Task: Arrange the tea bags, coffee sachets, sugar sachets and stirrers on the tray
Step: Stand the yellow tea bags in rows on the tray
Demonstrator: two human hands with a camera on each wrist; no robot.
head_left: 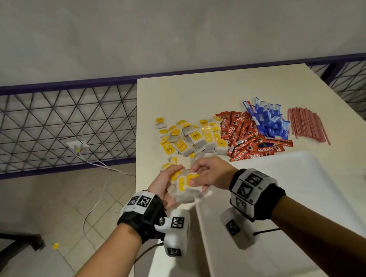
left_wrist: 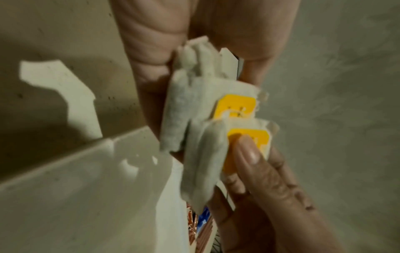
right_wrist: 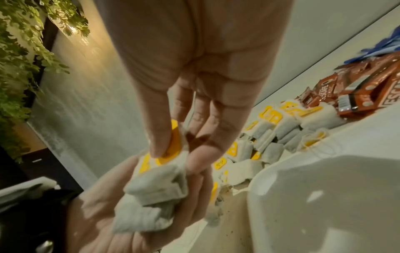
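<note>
White table (head_left: 195,92) beneath; my left hand (head_left: 164,184) cups stacked tea bags (head_left: 188,188), right hand (head_left: 207,174) pinching one. Gathering step; next, set them on the tray (head_left: 306,193) beside.

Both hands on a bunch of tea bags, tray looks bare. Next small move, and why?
Probably carry the bunch of tea bags right and set it on the white tray. The left hand cups the bunch from below while the right hand pinches a yellow tag on top, so it looks gathered. Nothing lies on the visible part of the tray, and the bunch hangs just off its left rim.

Yellow-tagged tea bags (head_left: 188,188) stacked, seemingly several, above tray (head_left: 294,194) edge.
</note>
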